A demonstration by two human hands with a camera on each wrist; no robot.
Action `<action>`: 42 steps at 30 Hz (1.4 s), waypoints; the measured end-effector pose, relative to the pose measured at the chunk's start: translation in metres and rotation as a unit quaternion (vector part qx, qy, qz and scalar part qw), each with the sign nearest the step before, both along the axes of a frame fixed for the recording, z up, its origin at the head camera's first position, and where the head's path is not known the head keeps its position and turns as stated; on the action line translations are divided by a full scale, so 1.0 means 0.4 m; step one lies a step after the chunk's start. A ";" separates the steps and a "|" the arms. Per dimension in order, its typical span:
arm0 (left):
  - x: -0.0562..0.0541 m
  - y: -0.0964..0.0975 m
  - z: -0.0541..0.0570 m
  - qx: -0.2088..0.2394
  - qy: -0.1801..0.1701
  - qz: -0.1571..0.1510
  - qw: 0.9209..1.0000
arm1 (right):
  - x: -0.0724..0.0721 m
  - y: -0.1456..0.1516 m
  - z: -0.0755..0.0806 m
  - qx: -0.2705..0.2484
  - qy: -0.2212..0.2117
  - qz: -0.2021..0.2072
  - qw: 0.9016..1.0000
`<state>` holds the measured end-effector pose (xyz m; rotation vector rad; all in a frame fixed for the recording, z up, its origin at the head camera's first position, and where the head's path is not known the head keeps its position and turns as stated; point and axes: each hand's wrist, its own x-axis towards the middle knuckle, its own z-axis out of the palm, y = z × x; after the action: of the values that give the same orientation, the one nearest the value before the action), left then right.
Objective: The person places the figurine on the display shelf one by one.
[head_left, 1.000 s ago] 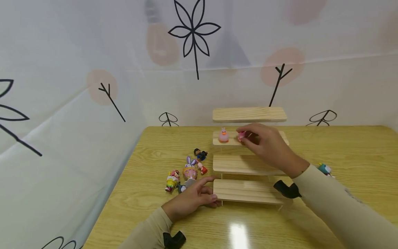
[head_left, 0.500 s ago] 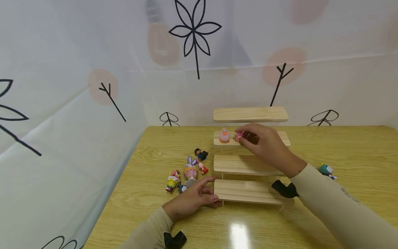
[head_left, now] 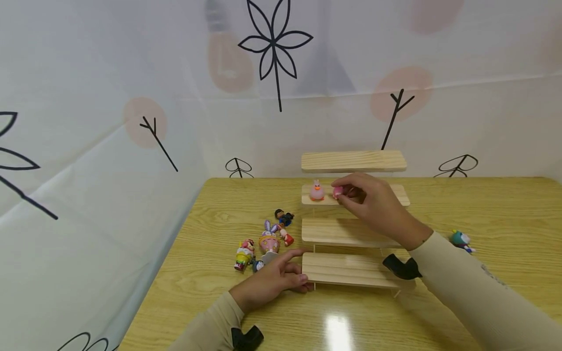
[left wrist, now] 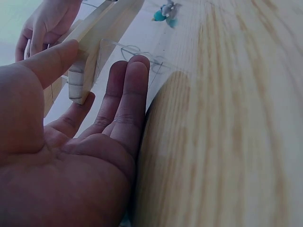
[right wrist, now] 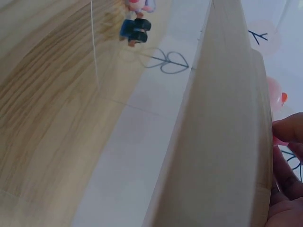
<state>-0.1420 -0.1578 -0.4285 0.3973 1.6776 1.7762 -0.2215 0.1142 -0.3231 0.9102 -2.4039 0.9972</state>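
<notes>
A tiered wooden display stand (head_left: 347, 232) stands on the table. On its second board from the top sits a pink duck figurine (head_left: 317, 191), upright. Just right of the duck, my right hand (head_left: 373, 202) pinches a small pink figurine (head_left: 337, 192) at that board; fingers hide most of it. At the left end of the lowest board, my left hand (head_left: 274, 282) grips the board's edge. The left wrist view shows the board end (left wrist: 78, 82) between thumb and a finger, other fingers extended.
Left of the stand lie several figurines: a bunny-eared one (head_left: 269, 241), a yellow-clothed one (head_left: 244, 254), a dark-clothed one (head_left: 284, 217) and a red-clothed one (head_left: 286, 237). A teal-headed figurine (head_left: 462, 240) lies right of it. A printed white cloth (head_left: 333, 122) hangs behind the table.
The right hand has shifted very slightly left with the small pink figurine, towards the duck. My left hand keeps its grip on the lowest board's end.
</notes>
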 end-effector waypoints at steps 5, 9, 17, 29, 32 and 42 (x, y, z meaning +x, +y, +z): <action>-0.001 -0.001 -0.003 0.000 0.000 -0.002 1.000 | 0.000 0.001 -0.002 -0.001 -0.001 0.001 1.000; -0.003 -0.001 -0.001 -0.005 0.004 -0.005 1.000 | -0.002 0.001 0.000 -0.002 -0.004 0.003 1.000; -0.002 0.002 0.003 -0.011 0.003 -0.001 1.000 | 0.004 0.001 0.007 -0.004 -0.035 0.003 0.999; -0.001 0.001 0.004 -0.008 0.001 0.000 1.000 | 0.009 0.022 0.011 -0.005 -0.053 0.004 0.999; -0.001 0.000 0.002 -0.005 0.000 0.000 1.000 | 0.013 0.032 0.011 -0.010 -0.055 0.001 0.998; 0.002 0.003 0.005 -0.014 -0.004 0.010 1.000 | 0.045 0.072 0.005 -0.027 0.005 -0.040 0.999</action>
<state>-0.1412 -0.1568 -0.4267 0.3626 1.7047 1.7640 -0.2033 0.1430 -0.3209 0.7916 -2.3727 1.0191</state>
